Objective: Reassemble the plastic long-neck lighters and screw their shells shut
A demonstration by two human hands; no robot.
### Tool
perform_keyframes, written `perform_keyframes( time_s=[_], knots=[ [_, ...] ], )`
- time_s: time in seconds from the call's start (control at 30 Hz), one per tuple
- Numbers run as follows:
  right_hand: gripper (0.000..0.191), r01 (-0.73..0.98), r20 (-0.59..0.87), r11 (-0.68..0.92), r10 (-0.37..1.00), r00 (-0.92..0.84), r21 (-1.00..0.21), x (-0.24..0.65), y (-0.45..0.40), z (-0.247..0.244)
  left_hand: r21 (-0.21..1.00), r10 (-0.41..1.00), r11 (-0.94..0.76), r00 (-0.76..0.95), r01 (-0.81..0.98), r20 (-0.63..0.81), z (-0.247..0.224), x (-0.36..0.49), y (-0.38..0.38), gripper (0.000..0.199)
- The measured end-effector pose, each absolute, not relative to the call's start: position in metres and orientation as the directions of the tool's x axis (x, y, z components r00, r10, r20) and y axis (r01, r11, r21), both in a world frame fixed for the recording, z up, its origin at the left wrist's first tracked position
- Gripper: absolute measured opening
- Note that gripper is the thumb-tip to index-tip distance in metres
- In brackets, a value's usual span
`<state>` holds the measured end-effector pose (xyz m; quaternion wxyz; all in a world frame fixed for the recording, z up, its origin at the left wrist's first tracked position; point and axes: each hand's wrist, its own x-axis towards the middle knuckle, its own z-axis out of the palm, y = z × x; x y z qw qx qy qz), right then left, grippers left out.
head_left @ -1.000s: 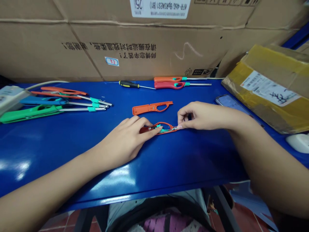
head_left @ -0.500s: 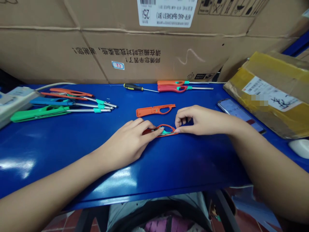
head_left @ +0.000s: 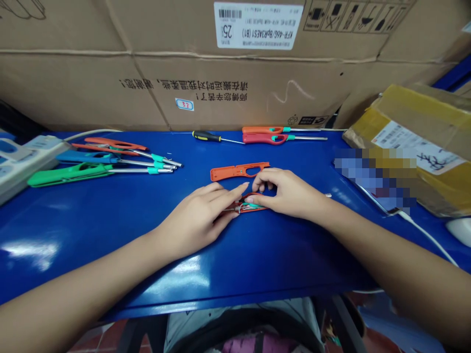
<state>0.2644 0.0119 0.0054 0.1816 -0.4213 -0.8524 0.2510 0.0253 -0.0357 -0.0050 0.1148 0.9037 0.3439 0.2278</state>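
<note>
An orange lighter casing half (head_left: pixel 252 210) lies open side up on the blue table, with a green trigger and thin inner parts in it. My left hand (head_left: pixel 200 215) covers its left end, the thumb along the near side and the index finger raised over it. At its right part, my right hand (head_left: pixel 283 193) presses the thumb onto the green trigger area, the other fingers curled. Just behind lies the matching orange casing half (head_left: pixel 225 172), its right end partly behind my right fingers. Exactly what each fingertip pinches is partly hidden.
Several opened lighters (head_left: pixel 73 174) with metal tubes lie left, beside a white power strip (head_left: pixel 44 152). A screwdriver (head_left: pixel 206 136) and two whole lighters (head_left: pixel 265 138) lie at the back against a large carton (head_left: pixel 206 73). Right are a phone (head_left: pixel 375 189) and a taped box (head_left: pixel 415 142).
My right hand has moved left, its thumb now over the trigger area. My left index finger has lifted off the trigger, and the left thumb sits at the casing's near side.
</note>
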Motion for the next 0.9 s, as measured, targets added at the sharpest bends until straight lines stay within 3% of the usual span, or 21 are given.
perform_keyframes(
  time_s=[0.23,0.47,0.6,0.7,0.8,0.9],
  knots=[
    [0.028,0.545,0.048,0.521,0.751,-0.659,-0.657,0.270,0.013,0.013,0.437,0.713,-0.695,0.624,0.571,0.320,-0.006,0.025,-0.033,0.051],
    [0.025,0.505,0.060,0.514,0.740,-0.670,-0.694,0.269,0.012,0.012,0.580,0.769,-0.614,0.571,0.535,0.287,-0.007,0.025,-0.032,0.048],
    [0.021,0.496,0.106,0.534,0.746,-0.658,-0.685,0.270,0.014,0.015,0.571,0.764,-0.621,0.575,0.536,0.291,-0.004,0.025,-0.033,0.048],
    [0.018,0.548,0.230,0.565,0.795,-0.561,-0.617,0.279,0.021,0.019,0.551,0.762,-0.634,0.559,0.543,0.326,0.001,0.022,-0.030,0.047],
    [0.012,0.651,0.349,0.602,0.799,-0.490,-0.463,0.290,0.032,0.017,0.508,0.802,-0.598,0.462,0.620,0.380,0.005,0.013,-0.020,0.040],
    [0.016,0.685,0.351,0.609,0.792,-0.499,-0.400,0.296,0.040,0.010,0.454,0.838,-0.538,0.391,0.710,0.381,0.005,0.002,-0.007,0.034]
  ],
)
